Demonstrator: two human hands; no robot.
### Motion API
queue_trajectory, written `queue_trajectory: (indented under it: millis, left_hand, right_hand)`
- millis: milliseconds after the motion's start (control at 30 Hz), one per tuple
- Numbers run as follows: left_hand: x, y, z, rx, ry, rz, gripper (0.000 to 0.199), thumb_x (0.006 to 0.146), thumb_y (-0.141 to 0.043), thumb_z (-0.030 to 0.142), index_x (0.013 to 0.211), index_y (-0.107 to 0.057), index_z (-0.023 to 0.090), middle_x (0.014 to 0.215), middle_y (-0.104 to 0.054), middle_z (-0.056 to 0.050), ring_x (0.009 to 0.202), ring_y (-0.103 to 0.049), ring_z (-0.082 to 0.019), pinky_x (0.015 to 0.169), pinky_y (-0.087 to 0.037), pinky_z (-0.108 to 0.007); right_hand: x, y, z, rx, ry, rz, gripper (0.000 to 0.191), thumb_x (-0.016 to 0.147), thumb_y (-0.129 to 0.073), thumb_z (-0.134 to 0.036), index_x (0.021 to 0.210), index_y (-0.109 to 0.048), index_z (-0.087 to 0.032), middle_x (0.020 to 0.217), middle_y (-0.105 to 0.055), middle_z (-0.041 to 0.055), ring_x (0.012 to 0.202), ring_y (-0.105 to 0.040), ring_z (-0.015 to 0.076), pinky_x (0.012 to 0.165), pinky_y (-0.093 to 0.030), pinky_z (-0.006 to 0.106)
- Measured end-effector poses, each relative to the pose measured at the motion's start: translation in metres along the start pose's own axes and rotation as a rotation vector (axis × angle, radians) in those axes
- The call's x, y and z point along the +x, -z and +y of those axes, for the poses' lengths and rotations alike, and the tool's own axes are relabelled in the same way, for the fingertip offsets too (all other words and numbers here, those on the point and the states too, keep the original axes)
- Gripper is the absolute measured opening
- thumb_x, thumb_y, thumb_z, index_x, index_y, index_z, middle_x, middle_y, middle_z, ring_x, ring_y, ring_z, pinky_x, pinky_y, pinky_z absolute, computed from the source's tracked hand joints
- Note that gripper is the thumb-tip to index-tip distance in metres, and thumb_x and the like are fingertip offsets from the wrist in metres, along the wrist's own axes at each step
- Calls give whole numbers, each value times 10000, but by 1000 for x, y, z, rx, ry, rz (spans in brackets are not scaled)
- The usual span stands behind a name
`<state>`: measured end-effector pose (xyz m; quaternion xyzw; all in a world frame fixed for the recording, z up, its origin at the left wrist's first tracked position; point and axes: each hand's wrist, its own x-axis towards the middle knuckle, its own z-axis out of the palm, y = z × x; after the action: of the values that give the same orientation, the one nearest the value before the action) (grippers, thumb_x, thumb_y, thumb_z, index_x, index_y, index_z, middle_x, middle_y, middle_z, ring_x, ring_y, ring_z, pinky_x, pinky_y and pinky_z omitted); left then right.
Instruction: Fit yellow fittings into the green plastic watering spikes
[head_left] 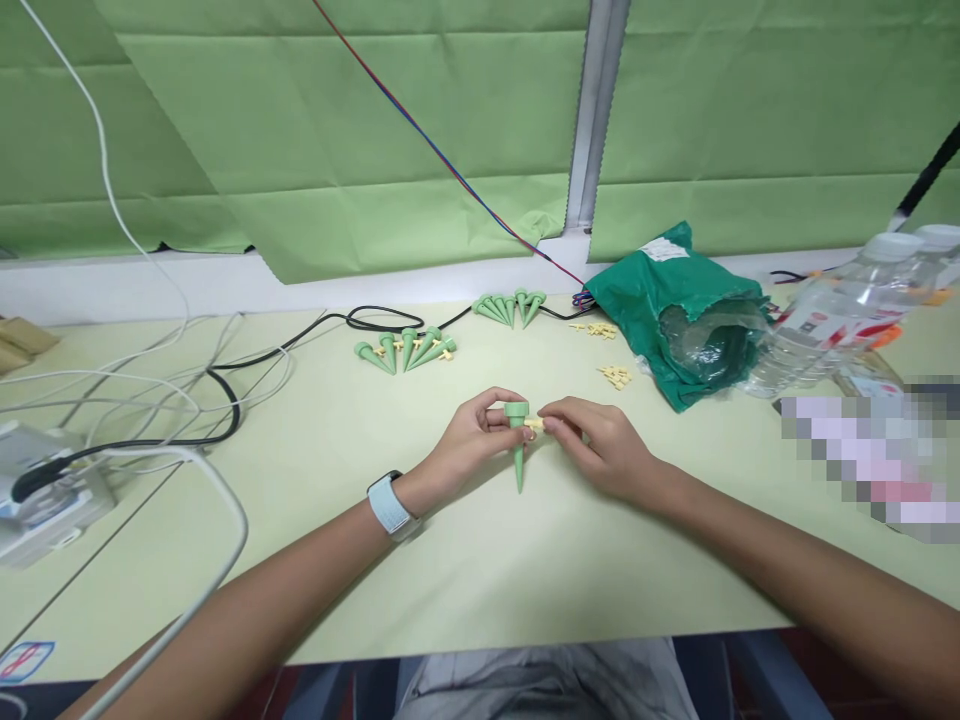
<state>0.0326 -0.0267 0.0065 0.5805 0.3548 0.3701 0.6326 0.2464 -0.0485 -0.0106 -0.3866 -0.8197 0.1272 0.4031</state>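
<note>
A green plastic spike (517,448) is hanging point-down in the middle of the pale green table (375,570), its tip close to the surface. The left hand (469,440) is gripping it near the wide top, with its fingers (491,418) curled closely round, seemingly to keep the head steady and turned toward the other hand. The right hand (600,445) is almost closed as well, its thumb and forefinger (551,422) pinching a small cream plastic piece (535,425) against that head; the exact contact is partly hidden. Farther back, more green spikes (405,350) are lying in fanned groups, apparently sorted apart from the loose cream pieces (616,376) heaped beside a crumpled green plastic bag (675,320). Clear plastic bottles (847,310) are standing off to the right — out of the hands' way, as is the black cable (225,400) looping across the left.
</note>
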Motion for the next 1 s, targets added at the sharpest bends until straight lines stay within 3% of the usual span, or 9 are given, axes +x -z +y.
queue_trajectory:
  millis: [167,300,367,433,533,600,800,933,1000]
  left_hand:
    - [1,0,2,-17,-12,-11,348,784,-798,248,1064,-600,191,763,-668,12,786,-691,-177,806,-509,-329]
    - [0,-1,1,5,-3,19,361,784,-798,245,1062,-575,187,814,-696,-12,789,-686,-168,787,-512,-315]
    - [0,-1,0,21,3,33,364,788,-794,247,1066,-568,187,827,-699,-17,800,-688,-170,781,-513,-309]
    - [1,0,0,34,-1,27,358,797,-787,247,1071,-566,187,820,-692,-12,799,-688,-168,782,-512,-304]
    - [1,1,1,44,-15,-17,332,811,-776,249,1064,-569,186,761,-657,14,780,-684,-159,788,-512,-298]
    - [0,-2,2,48,-20,-32,336,812,-776,250,1067,-566,187,744,-641,24,773,-682,-155,786,-514,-293]
    - [-2,-10,0,57,-91,51,372,797,-792,259,1060,-536,196,813,-663,6,763,-667,-142,733,-514,-272]
    - [-3,-8,0,44,-42,-78,345,832,-759,305,1074,-542,191,788,-646,4,739,-668,-159,750,-533,-318]
    - [-6,-10,1,133,-99,-27,326,838,-751,302,1069,-549,194,798,-635,2,744,-653,-155,731,-524,-303]
  right_hand:
    - [1,-2,-4,74,-5,11,126,986,-559,-287,1040,-649,-219,944,-693,60,706,-602,155,646,-448,288]
    - [3,-6,-5,382,-289,-55,192,991,-546,-373,962,-642,-209,745,-635,7,615,-582,142,585,-460,263]
    - [3,-6,-6,424,-366,-112,263,1015,-489,-403,909,-620,-201,689,-607,-8,565,-553,132,548,-434,253]
    - [3,-6,-7,298,-312,-115,285,1029,-458,-399,897,-608,-197,713,-622,2,586,-548,133,569,-407,256]
    - [1,-3,-8,24,-95,-84,212,1024,-468,-346,987,-612,-194,860,-678,44,672,-569,148,638,-379,279]
    - [1,-2,-10,-23,-36,-83,194,1026,-454,-315,1000,-604,-196,913,-689,61,716,-586,159,668,-375,288]
    - [2,-3,-15,349,-365,-157,372,1068,-342,-421,784,-474,-221,570,-507,-39,558,-500,142,587,-363,262]
    - [2,-4,-16,228,-212,-132,286,1025,-470,-381,803,-515,-206,729,-560,-14,662,-489,138,632,-334,267]
    - [2,-6,-15,295,-236,-133,321,1021,-474,-397,770,-512,-201,708,-528,-15,648,-469,135,623,-330,269]
